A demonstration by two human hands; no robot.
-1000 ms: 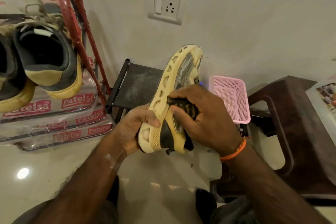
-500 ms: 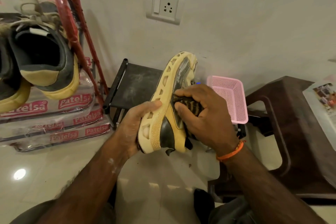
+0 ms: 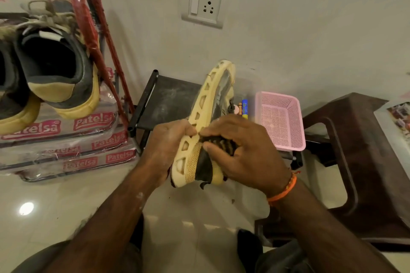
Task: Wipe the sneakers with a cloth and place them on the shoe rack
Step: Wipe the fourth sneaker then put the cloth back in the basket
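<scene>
Wiping's moved back toward the heel: the sneaker (image 3: 200, 131) sits mid-frame, sole edge turned more toward the camera than a second ago, and the cloth (image 3: 219, 143) has slid down from the side panel to the rear part of the upper. Looks like this shoe is mid-clean, not ready for shelving yet, I'd guess.

Left hand (image 3: 167, 144) grips the sole from the left, thumb hooked over the edge. Right hand (image 3: 246, 154) is curled round the bunched cloth, pressing it against the shoe, wrist bent in from lower right.

Rack (image 3: 88, 17) is upper left with two other shoes (image 3: 57, 68) already on it. Pink basket (image 3: 280, 121) is just right of the hands.
</scene>
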